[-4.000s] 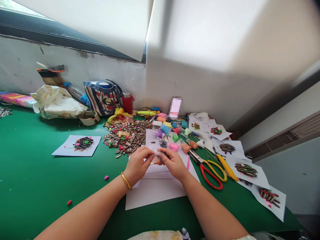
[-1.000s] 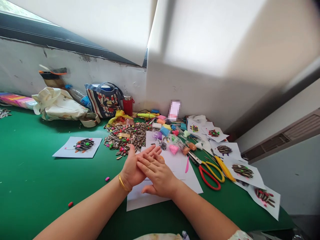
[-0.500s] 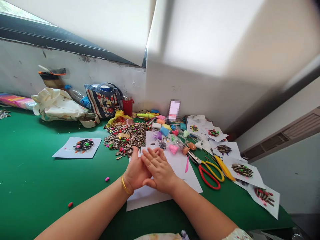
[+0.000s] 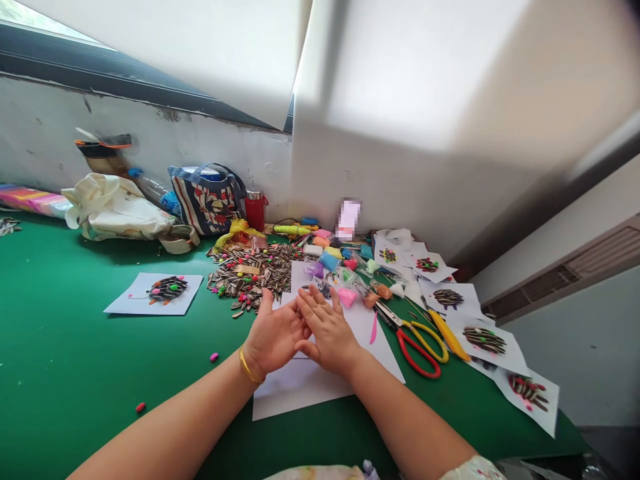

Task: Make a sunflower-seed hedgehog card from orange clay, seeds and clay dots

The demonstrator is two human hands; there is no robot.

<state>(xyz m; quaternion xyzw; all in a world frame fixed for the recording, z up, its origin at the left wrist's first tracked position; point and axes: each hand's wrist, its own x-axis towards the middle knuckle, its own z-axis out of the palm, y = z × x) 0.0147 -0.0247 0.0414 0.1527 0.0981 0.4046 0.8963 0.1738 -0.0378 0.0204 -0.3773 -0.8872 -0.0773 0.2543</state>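
Note:
My left hand is held palm up over white paper, its thumb raised and fingers stretched out. Across its fingers lies my right hand, palm down, fingers straight and slightly spread. The two hands touch at the fingers; whether anything small sits between them is hidden. Just beyond my hands are a pink lump of modelling clay and several bagged clay lumps. A pink plastic clay knife lies on the paper to the right of my right hand. Left of the paper spreads a pile of striped sunflower seeds.
Scissors with red and yellow handles and a yellow utility knife lie at right. Beyond them are seed-decorated cards. Another card lies at left on the green table. Bags and a red flask stand against the wall.
My right hand has slid a little to the right across my left hand, showing more of the left palm. The things on the table have stayed put.

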